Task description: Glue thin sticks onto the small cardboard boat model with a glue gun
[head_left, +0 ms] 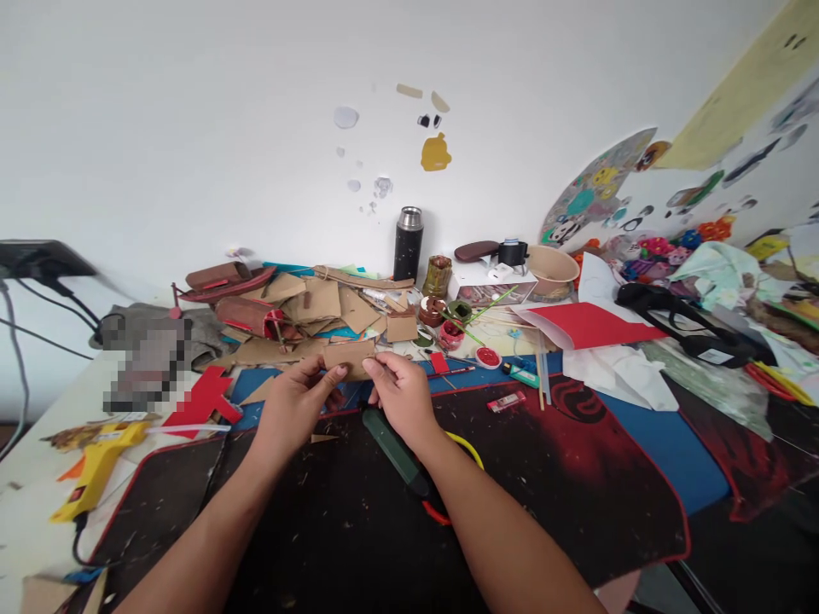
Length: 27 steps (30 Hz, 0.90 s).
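Between my two hands is a small piece of brown cardboard [349, 352], raised above the far edge of the dark mat. My left hand [304, 394] pinches its left end, thumb on the near face. At the right end, my right hand [400, 388] grips it the same way, thumb in front. Under my right wrist lies a dark green tool [392, 448] on the mat, partly covered by the forearm; what kind it is I cannot tell. A heap of cardboard scraps [313, 298] is just beyond my hands.
A yellow hot glue gun [102, 469] with a cable lies at the left. Behind stand a black thermos [408, 246] and open paint pots [451, 334]. Red paper [592, 324], a teal glue stick [521, 373] and a red packet [506, 402] are to the right on the black mat [537, 495].
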### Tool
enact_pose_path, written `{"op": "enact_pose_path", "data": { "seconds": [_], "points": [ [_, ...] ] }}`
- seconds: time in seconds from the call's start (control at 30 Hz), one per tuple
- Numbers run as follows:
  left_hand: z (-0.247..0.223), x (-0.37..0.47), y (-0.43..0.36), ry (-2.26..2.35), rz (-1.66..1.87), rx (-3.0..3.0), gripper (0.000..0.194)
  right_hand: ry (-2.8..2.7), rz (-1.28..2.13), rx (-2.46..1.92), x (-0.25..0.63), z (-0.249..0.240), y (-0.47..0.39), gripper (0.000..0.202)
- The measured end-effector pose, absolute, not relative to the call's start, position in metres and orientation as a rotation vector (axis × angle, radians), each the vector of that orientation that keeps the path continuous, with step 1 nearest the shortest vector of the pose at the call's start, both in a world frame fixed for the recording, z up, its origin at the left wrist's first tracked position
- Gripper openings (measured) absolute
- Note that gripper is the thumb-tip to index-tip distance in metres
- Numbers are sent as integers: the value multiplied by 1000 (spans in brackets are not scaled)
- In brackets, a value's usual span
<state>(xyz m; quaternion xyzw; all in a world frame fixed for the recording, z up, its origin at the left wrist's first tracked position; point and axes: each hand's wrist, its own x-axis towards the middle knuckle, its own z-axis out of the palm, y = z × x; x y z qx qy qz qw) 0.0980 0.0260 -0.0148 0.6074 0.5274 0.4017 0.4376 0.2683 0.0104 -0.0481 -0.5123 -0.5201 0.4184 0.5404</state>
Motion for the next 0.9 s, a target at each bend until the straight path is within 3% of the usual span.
{"op": "enact_pose_path", "data": {
  "seconds": [0.17, 0.47, 0.67, 0.9],
  "points": [
    [-23, 102, 26, 1336, 1063, 1494, 45, -1195, 1064, -1181, 264, -51, 11, 35],
    [-31, 110, 23, 1248, 1110, 1423, 45, -1258, 899, -1226, 264, -53, 12, 39],
    [-20, 105, 27, 1272, 991, 1459, 47, -1203, 1053, -1235, 265, -55, 14, 39],
    [-9, 95, 27, 1348, 996, 1589, 39, -1321, 973, -1238, 267, -54, 11, 34]
  ]
}}
